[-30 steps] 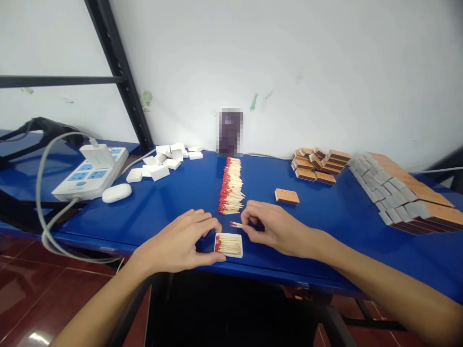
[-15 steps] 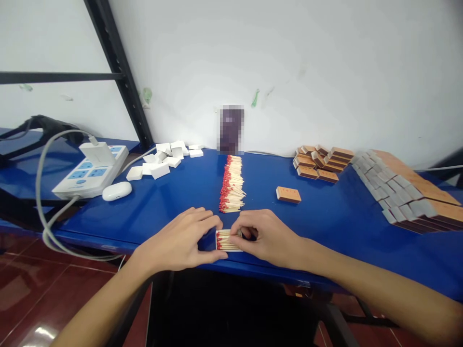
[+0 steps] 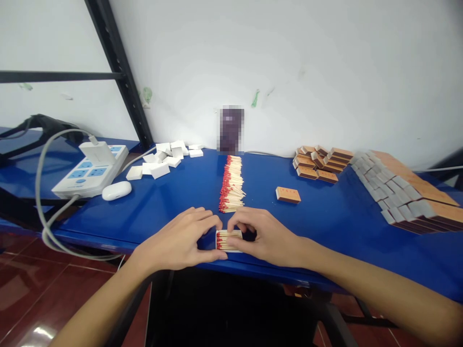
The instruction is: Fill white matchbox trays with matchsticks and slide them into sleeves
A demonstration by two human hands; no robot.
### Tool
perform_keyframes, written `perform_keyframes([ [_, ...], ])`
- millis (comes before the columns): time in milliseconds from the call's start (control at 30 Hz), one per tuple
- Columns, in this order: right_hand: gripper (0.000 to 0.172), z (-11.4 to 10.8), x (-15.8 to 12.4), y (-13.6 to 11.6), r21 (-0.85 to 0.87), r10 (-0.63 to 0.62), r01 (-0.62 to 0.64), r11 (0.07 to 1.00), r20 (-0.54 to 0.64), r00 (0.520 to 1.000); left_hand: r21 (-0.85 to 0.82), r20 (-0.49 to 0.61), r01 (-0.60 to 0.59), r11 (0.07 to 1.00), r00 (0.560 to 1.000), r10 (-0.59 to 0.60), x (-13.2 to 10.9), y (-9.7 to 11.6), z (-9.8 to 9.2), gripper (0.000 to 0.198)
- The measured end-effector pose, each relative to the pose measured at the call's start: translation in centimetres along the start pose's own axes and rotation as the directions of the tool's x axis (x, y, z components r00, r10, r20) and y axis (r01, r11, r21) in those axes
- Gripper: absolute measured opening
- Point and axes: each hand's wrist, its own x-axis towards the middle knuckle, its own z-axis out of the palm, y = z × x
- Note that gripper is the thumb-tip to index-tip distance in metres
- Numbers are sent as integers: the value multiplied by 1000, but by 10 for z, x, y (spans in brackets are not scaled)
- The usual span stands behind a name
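Nearby, matches (image 3: 233, 185), matchbox (image 3: 288, 194), left hand (image 3: 181, 239) spread, right hand (image 3: 265, 237) partly covering tray (image 3: 231, 251), grip unclear

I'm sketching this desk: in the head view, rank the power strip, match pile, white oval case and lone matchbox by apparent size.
Power strip
Match pile
White oval case and lone matchbox: too alike to rank

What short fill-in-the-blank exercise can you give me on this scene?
1. In the long row of matches, the heads are coloured ____.
2. Beneath the right hand, heads of the matches in the white tray point toward the person's ____.
3. The lone matchbox lies to the ____ of that row.

Missing words: red; left; right.
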Motion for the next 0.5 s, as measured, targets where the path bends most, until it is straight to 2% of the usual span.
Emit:
perform_keyframes([
  [500,2,3,-1,6,15,19,-20,1000,22,1000,17,-1,-5,1000,1000,5,0,-1,0,39],
])
